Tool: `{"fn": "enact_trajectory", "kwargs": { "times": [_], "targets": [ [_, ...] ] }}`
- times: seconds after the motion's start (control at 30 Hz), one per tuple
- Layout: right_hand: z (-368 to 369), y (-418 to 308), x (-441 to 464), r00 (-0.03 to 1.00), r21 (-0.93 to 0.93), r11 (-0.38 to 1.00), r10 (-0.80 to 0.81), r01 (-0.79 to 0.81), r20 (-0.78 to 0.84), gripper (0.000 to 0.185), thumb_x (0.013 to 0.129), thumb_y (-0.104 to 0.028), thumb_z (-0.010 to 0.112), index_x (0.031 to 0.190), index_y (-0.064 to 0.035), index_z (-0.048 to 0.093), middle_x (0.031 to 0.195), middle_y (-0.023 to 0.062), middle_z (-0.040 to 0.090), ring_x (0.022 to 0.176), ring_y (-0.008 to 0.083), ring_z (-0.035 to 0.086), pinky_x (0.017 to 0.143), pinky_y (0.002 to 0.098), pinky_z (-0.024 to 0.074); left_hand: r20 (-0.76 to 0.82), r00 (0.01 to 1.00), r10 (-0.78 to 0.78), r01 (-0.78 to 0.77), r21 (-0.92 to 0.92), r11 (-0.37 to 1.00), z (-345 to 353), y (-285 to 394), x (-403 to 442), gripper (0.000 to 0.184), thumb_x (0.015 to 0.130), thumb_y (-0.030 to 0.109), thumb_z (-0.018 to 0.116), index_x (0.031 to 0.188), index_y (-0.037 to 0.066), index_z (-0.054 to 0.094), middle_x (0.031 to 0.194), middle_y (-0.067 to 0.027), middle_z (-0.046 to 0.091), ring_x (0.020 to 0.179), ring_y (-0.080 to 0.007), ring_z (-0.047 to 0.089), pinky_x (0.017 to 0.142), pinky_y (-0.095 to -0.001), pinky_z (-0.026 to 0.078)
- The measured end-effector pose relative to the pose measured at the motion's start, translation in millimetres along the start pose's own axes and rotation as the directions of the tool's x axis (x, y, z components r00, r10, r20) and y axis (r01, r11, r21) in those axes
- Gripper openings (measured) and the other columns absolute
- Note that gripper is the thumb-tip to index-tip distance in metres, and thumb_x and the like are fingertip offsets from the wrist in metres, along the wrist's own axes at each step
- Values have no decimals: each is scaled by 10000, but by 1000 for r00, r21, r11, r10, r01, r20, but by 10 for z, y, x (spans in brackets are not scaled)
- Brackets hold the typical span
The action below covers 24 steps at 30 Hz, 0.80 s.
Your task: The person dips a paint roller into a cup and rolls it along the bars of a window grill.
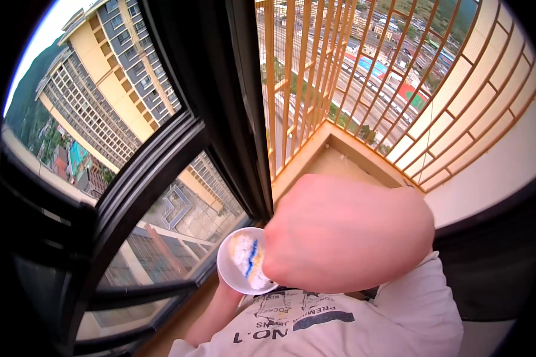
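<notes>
A white bowl [223,262] is held low in front of my shirt, close to the window frame. Inside it lies a white mass [242,250] with a blue stripe and yellowish streaks; its kind I cannot make out. My left hand [225,291] is wrapped around the bowl from below, its fingers mostly hidden. Across the middle, very near the camera, my bent right arm [351,232] covers the bowl's right edge. The fingers of my right hand are hidden, so whether they hold anything I cannot tell.
On the left stands a dark-framed glass window [155,160], with tall buildings outside. Ahead, orange-brown metal bars [393,77] enclose a ledge [333,160]. A pale wall [494,166] rises on the right. My printed white shirt [339,327] fills the bottom.
</notes>
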State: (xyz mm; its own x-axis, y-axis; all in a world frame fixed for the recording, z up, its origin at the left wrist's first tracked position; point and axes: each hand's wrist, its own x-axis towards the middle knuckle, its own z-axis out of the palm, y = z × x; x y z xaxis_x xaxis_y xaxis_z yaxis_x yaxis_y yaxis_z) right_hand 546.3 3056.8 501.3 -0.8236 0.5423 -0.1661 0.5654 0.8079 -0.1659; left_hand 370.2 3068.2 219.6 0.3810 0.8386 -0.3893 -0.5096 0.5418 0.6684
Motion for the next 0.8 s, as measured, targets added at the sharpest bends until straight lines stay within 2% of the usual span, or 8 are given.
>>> {"fn": "enact_trajectory", "kwargs": {
  "times": [0.13,0.2,0.27,0.33,0.4,0.5,0.6,0.8],
  "targets": [
    [-152,745,-143,994,-35,995,98,-96,56,108,754,-151,654,782,-49,671,599,102,595,600,294,676,510,410,518,352,922,-161,240,-195,951,79,73,792,646,932,510,472,1377,50,560,1401,-177,581,1287,-374,551,1134,-545,391],
    [-154,1174,-319,961,102,964,230,-247,155,147,787,-173,647,884,-63,663,636,83,567,571,279,661,478,399,498,379,859,-343,468,-311,827,75,-54,1255,649,901,474,481,1372,34,563,1394,-181,587,1289,-378,548,1142,-535,382],
    [-263,1539,-533,976,-64,991,123,-113,178,171,817,-184,646,963,-98,673,681,62,556,552,256,644,450,374,476,356,811,-464,579,-380,721,115,-221,1704,629,896,438,472,1362,27,570,1387,-181,593,1288,-378,548,1144,-527,381],
    [-259,1841,-760,973,15,981,189,-193,136,86,802,-131,647,856,-63,646,668,98,585,586,291,648,486,389,487,388,707,-592,707,-376,598,387,-212,2020,599,899,417,467,1340,30,589,1361,-175,613,1274,-369,559,1141,-519,387],
    [-243,2167,-1016,963,82,963,247,-257,111,68,787,-77,648,749,-29,619,655,134,615,619,326,653,522,404,497,419,690,-590,719,-313,620,662,-265,2368,637,916,458,464,1393,41,530,1422,-179,546,1328,-359,502,1152,-531,366],
    [-650,2625,-1612,960,28,960,276,-278,54,66,785,-94,657,809,-45,620,651,96,583,586,297,643,478,406,474,514,668,-538,665,-89,742,1586,28,2638,807,919,583,405,1534,64,354,1588,-179,346,1451,-343,365,1184,-568,297],
    [-649,3341,-2151,972,-6,972,237,-237,8,90,798,-125,666,857,-64,636,651,58,543,529,249,609,433,381,448,528,688,-498,613,-56,788,2410,79,3017,811,921,562,405,1556,68,312,1613,-173,297,1441,-354,377,1171,-572,318],
    [-726,4812,-3065,996,-50,998,33,-37,-84,137,841,-162,669,946,-78,693,623,37,476,448,162,522,347,342,367,516,780,-355,524,-227,821,3564,-335,3756,831,894,534,464,1558,61,305,1612,-171,300,1425,-371,394,1148,-567,355]
  ]
}}
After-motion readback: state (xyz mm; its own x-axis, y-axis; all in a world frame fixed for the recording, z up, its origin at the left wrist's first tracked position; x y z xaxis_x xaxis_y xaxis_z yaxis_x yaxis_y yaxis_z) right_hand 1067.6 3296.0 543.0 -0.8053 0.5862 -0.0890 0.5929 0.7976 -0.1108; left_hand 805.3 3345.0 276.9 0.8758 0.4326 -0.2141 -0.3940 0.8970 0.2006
